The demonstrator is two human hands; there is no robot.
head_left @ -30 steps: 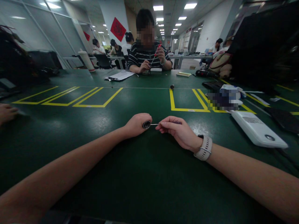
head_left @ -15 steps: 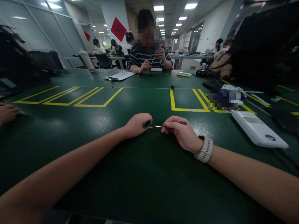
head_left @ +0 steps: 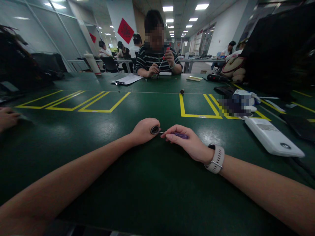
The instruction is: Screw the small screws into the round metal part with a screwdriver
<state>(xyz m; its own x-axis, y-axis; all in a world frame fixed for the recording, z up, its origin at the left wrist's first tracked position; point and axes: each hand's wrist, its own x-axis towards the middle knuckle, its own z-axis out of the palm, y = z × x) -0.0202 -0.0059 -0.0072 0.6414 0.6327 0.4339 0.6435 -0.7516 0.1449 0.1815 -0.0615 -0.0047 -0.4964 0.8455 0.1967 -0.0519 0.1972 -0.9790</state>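
Note:
My left hand (head_left: pixel 144 131) is wrapped round a small dark cylinder with a shiny ring-shaped rim (head_left: pixel 155 130); its open end faces right and most of its body is hidden in the fist. Between the thumb and fingers of my right hand (head_left: pixel 185 141) is a screwdriver with a purple handle (head_left: pixel 180 135). Its thin metal shaft (head_left: pixel 160 132) points left into the mouth of the cylinder, where the tip is out of sight. Both hands are just above the green table (head_left: pixel 137 183), close together.
A white power bank (head_left: pixel 273 136) lies to the right, near a cloth bundle (head_left: pixel 243 100). Yellow tape (head_left: pixel 201 116) marks the table. Another small cylinder (head_left: pixel 182 91) stands farther back. Across the table a person (head_left: pixel 157 59) holds a red-handled screwdriver. Someone's hand (head_left: pixel 8 118) rests at the left edge.
My right hand has moved left, and the screwdriver's shaft now reaches into the cylinder's mouth. More of the purple handle shows. My left hand has barely moved.

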